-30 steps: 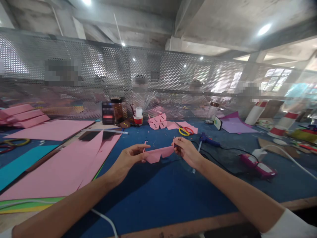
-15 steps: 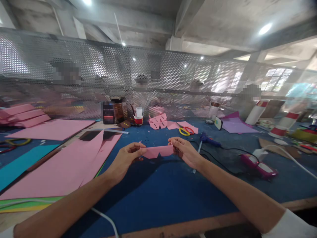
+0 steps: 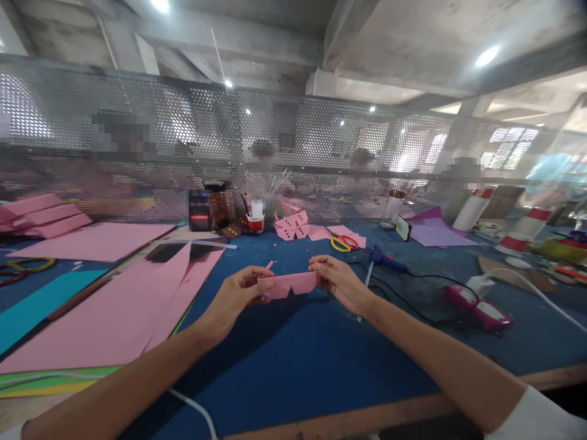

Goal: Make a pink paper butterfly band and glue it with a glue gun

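A small strip of pink paper (image 3: 296,285), with a V-shaped notch in its lower edge, is held up above the blue table (image 3: 312,366). My left hand (image 3: 236,296) pinches its left end between thumb and fingers. Its right end is gripped by my right hand (image 3: 342,281). Behind the strip lie yellow-and-red scissors (image 3: 343,243) on pink paper pieces, beside a folded pink piece with dark dots (image 3: 292,226). A blue glue gun (image 3: 387,260) rests just beyond my right hand.
Large pink sheets (image 3: 110,311) and a teal strip (image 3: 46,305) cover the left side. A magenta power strip (image 3: 479,308) with cables lies right. Jars, a red-and-white cup (image 3: 255,222) and a phone (image 3: 403,229) stand before a perforated metal screen (image 3: 302,134). People are behind it.
Both hands have shifted slightly left and down with the pink strip. The strip looks a little more bent, and a narrow pink end now shows above my left fingers.
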`<state>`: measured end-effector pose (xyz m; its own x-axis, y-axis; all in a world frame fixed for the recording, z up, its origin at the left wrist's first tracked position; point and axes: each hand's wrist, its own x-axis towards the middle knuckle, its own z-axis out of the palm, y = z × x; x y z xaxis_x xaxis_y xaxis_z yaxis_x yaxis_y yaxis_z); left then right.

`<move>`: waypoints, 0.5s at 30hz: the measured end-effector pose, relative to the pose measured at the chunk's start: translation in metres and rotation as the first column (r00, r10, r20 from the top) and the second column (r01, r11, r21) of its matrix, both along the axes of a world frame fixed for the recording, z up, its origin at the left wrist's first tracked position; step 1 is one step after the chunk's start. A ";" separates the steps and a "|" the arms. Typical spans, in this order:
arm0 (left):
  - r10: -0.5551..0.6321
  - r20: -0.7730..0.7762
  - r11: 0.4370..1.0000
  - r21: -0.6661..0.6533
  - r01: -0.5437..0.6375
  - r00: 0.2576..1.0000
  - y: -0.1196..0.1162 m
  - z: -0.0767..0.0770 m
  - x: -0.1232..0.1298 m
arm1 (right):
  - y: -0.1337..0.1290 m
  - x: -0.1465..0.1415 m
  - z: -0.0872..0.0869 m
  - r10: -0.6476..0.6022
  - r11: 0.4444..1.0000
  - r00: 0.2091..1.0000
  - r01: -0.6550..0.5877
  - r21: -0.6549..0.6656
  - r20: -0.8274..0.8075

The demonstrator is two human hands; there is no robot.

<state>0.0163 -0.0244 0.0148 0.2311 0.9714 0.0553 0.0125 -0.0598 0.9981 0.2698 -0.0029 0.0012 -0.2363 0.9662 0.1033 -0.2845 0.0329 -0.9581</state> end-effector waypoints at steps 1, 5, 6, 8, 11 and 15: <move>0.005 -0.005 1.000 0.006 -0.005 1.000 0.000 0.000 0.000 | -0.001 0.000 0.000 0.003 1.000 1.000 -0.003 0.002 0.006; 0.044 -0.008 0.999 0.014 -0.044 0.999 0.001 0.000 0.000 | -0.004 -0.001 0.003 0.011 0.999 0.998 -0.014 0.037 0.067; 0.055 -0.007 0.998 0.016 -0.055 0.998 0.002 0.000 0.000 | -0.004 -0.001 0.004 0.003 0.998 0.993 -0.010 0.060 0.114; 0.067 -0.005 0.998 0.017 -0.067 0.998 0.002 0.000 -0.001 | -0.002 0.003 0.008 -0.082 0.985 0.945 0.028 0.171 0.317; 0.065 -0.004 0.998 0.018 -0.065 0.998 0.004 0.000 -0.003 | 0.008 0.020 0.022 -0.462 0.858 0.533 0.065 0.510 0.709; 0.072 0.022 0.997 0.028 -0.072 0.997 0.005 0.003 -0.007 | 0.022 0.069 0.046 -0.632 0.775 0.158 0.146 0.615 0.759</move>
